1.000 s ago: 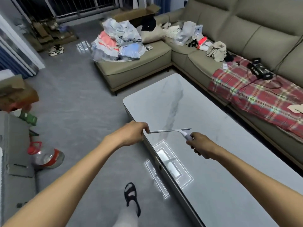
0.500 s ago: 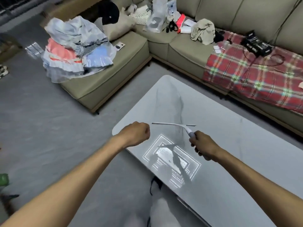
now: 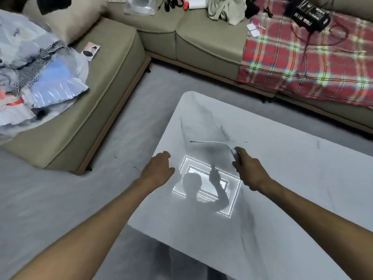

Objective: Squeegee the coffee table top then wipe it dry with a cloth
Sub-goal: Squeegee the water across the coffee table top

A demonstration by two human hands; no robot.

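Right hand point(image 3: 247, 170) grips my squeegee point(image 3: 219, 141) over the worktop point(image 3: 292, 178); left hand point(image 3: 157, 170) loosely curled, empty. Next: pull blade flat toward me.

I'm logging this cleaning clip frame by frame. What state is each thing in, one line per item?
squeegee: gripped by its handle, blade level over the far part of the tabletop; contact unclear.
right hand: closed around the squeegee handle.
left hand: loosely curled, holding nothing, at the table's left edge.
coffee table: bare top, reflecting a ceiling light; wetness unclear.
plaid blanket: spread over the sofa seat.
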